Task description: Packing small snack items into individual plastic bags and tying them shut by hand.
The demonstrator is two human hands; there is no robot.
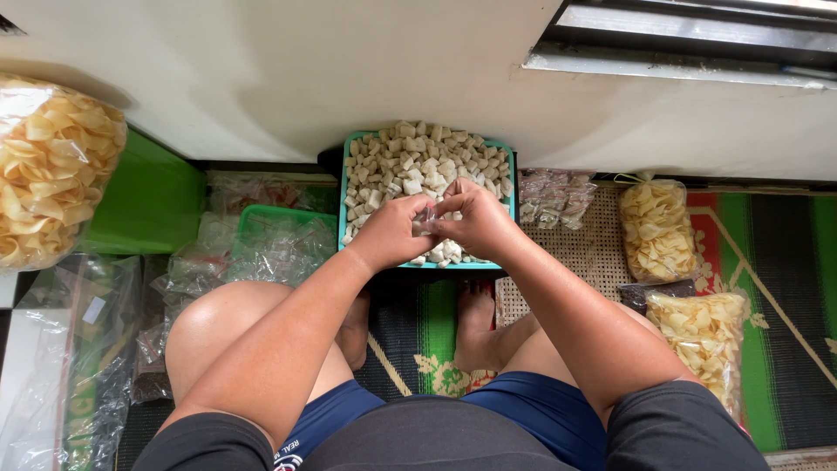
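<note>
Both hands, left hand [390, 231] and right hand [475, 220], pinch a small clear plastic bag [425, 218] over the teal tray [342, 209] of pale cracker pieces [410, 161]; a loose pinch risks dropping it.

Soft, even daylight, brightest on the white wall [349, 61] at top. Shadows are faint beneath the knees. Mild glare on clear plastic bags [78, 349]; edges bend slightly; focus stays sharp.

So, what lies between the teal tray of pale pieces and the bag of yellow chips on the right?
In the head view, small filled clear packets lie between the teal tray and the bag of yellow chips, on the woven mat.
</note>
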